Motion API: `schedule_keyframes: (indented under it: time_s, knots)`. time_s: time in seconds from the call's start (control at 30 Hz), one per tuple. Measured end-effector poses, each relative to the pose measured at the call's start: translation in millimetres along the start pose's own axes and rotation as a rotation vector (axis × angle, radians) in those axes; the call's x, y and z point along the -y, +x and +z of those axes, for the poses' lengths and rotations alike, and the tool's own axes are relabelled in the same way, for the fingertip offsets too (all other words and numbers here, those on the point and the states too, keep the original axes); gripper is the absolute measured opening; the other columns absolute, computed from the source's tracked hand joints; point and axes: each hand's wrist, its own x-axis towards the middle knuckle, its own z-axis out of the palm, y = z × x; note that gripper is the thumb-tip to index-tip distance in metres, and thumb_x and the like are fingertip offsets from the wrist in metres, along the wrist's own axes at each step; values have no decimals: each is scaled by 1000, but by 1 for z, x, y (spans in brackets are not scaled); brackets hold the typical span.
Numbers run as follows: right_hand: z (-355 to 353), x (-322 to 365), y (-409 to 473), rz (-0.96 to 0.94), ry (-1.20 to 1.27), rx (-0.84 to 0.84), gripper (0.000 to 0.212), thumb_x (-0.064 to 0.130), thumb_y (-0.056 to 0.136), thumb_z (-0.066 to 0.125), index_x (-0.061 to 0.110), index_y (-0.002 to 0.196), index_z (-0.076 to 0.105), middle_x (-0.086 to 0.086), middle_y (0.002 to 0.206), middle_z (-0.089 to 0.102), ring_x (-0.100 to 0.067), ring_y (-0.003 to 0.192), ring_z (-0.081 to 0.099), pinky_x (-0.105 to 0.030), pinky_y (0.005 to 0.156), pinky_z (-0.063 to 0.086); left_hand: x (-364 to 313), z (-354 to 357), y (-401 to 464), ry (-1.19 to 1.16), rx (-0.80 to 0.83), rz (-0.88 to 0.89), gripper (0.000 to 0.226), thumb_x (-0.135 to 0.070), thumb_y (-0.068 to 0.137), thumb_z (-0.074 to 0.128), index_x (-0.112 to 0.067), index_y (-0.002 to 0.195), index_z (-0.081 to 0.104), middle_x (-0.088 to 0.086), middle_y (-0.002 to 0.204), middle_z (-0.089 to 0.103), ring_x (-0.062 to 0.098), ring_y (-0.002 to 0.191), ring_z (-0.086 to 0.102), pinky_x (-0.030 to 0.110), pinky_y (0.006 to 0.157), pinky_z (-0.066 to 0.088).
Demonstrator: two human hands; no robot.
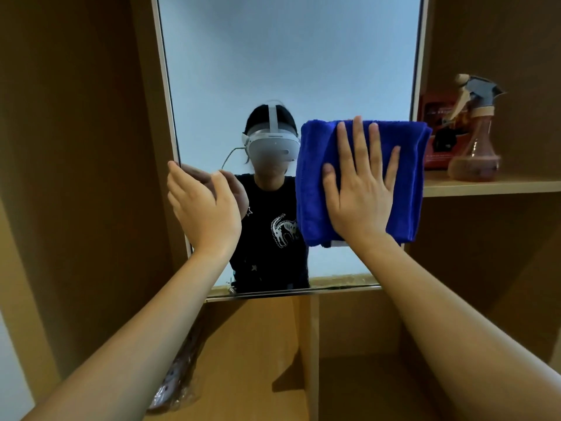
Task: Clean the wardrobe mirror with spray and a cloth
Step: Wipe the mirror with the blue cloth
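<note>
Wiping stage. The right hand (361,189), fingers spread flat, presses a folded blue cloth (312,183) against the mirror (288,56), at its right side about mid-height, the cloth's right edge reaching the mirror's right border. The left hand (203,208) steadies the mirror at its left edge, fingers loosely curved around the frame edge (thumb on the glass side, as far as can be told). The spray bottle (475,132) stands on the shelf (491,186) to the right, beside a red box (437,132), nobody touching it, so spraying looks done or paused. No droplets or streaks can be made out on the glass, so which parts are already wiped cannot be told. Judgement: mid-task; the upper part and lower strip of the mirror probably still need passes with the cloth.
</note>
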Motion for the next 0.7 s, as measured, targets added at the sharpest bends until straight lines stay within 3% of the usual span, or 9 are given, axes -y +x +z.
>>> schedule_keyframes:
  time_s: [0.27,0.4,0.53,0.7]
  knots:
    - [19,-11,-113,-92,-20,94,61,46,101,25,29,155,3,6,162,5,-17,151,0,-51,121,-2,2,1,0,-8,16,12,65,-30,100,41,-2,151,12,13,156,22,28,143,21,37,115,23]
    - [9,-26,-81,-146,-29,117,61,47,100,26,30,154,4,6,162,7,-14,150,0,-49,121,-3,3,-1,1,-14,29,10,65,-30,100,40,-3,152,12,12,157,21,27,144,20,37,115,23]
    - [-1,-35,-41,-14,15,76,59,45,101,27,26,155,9,4,163,10,-16,150,2,-49,121,-2,5,-1,3,-32,34,22,65,-30,100,41,-3,151,12,13,157,20,27,145,18,38,117,22]
    - [8,-30,-83,36,22,73,60,46,101,23,23,155,9,2,162,10,-18,150,4,-51,121,1,8,-6,-5,-59,31,64,65,-28,98,45,-2,151,15,15,157,15,27,145,16,39,118,24]
